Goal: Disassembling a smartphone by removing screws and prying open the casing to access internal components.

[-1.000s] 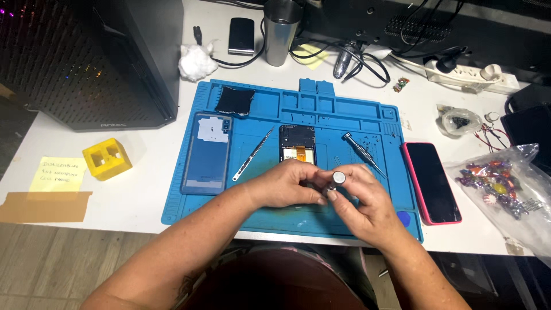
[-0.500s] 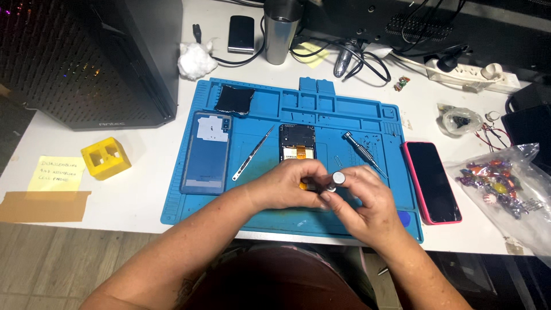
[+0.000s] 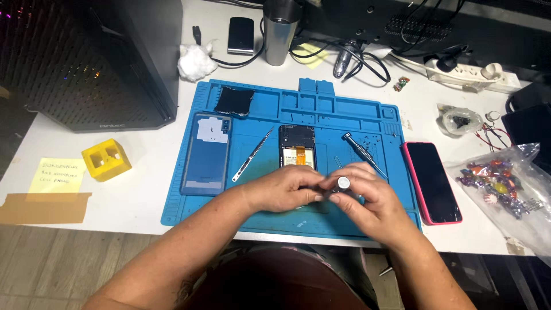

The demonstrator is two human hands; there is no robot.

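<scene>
Together, both hands work over the opened phone (image 3: 298, 150) on the blue mat (image 3: 201, 206).
Right hand (image 3: 367, 201) pinches a silver-capped screwdriver (image 3: 342, 185) upright for control; left hand (image 3: 284, 188) closes on its lower end, steadying it.

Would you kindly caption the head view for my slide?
Both hands, left hand and right hand, work a small silver-capped tool over an opened phone on a blue mat.

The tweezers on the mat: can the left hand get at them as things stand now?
Probably yes. The tweezers lie bare on the blue mat, just up and left of the left hand, with nothing between; the hand first must leave the small part it touches.
</scene>
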